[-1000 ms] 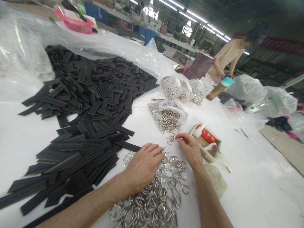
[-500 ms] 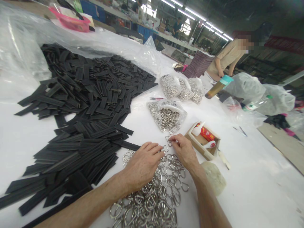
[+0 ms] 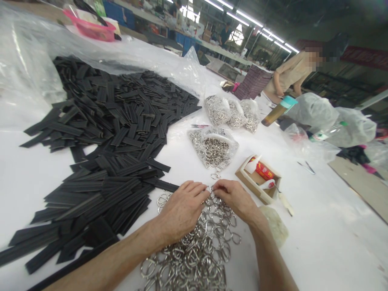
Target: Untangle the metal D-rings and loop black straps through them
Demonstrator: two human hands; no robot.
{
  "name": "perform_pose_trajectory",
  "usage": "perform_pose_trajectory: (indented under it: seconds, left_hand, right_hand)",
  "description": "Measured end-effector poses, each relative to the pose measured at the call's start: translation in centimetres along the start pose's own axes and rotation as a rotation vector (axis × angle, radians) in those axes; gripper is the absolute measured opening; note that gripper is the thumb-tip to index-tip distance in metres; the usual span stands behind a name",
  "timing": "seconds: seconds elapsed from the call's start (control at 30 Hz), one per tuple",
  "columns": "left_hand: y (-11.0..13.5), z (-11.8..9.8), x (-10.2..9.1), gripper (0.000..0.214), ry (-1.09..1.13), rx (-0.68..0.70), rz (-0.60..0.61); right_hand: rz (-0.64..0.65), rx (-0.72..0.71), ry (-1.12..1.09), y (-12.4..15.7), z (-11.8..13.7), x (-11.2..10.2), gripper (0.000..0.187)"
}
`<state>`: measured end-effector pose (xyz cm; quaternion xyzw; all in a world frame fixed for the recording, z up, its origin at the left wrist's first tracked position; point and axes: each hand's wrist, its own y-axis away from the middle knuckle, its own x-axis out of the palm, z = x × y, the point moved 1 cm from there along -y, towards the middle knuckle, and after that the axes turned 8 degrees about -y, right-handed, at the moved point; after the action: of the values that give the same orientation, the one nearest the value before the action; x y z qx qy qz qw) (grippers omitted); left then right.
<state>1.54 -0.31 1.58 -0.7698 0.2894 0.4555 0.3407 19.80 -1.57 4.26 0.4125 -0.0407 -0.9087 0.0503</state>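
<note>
My left hand point(image 3: 186, 208) is over a heap of silver metal D-rings point(image 3: 194, 254), thumb and index finger closed at one D-ring point(image 3: 210, 189). Its other fingers lie across the end of a black strip point(image 3: 165, 184) that runs in from the left; whether they grip it is hidden. My right hand point(image 3: 235, 198) meets the left fingertips, its thumb and fingers pinched at the same small spot between the hands. What exactly the right pinch holds is partly covered. Just beyond the hands lie loose rings point(image 3: 216, 175).
A large pile of black strips point(image 3: 121, 109) spreads at left. Ahead is an open bag of rings point(image 3: 215, 149), with further bags point(image 3: 232, 113) behind. On the right stand a small box point(image 3: 260, 180) with a red packet, and a bottle point(image 3: 279, 111). A person point(image 3: 291, 72) works beyond.
My right hand has come back from the loose rings near the bag, toward me and slightly left, to the left fingertips. My left hand has stayed almost still.
</note>
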Motion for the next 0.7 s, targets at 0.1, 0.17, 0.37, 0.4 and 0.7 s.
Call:
perform_pose_trajectory:
  seconds: [0.1,0.17,0.37,0.4,0.7]
  left_hand:
    - [0.0,0.0,0.0,0.029,-0.003,0.008,0.0]
    - [0.0,0.0,-0.1,0.028,-0.011,0.018,0.005]
    - [-0.1,0.0,-0.2,0.027,-0.024,0.012,0.017]
    - [-0.1,-0.1,-0.2,0.027,-0.022,0.011,0.017]
    - [-0.1,-0.1,-0.1,0.025,-0.034,0.011,0.017]
  right_hand:
    - [0.043,0.015,-0.111,-0.2,-0.5,-0.2,0.017]
    - [-0.094,0.011,-0.123,-0.4,-0.8,-0.2,0.017]
    - [-0.375,-0.074,-0.028,-1.1,-0.8,0.7,0.026]
    - [-0.367,-0.08,-0.016,-1.2,-0.7,0.9,0.027]
    - [-0.371,-0.025,0.067,-1.4,-1.0,1.9,0.029]
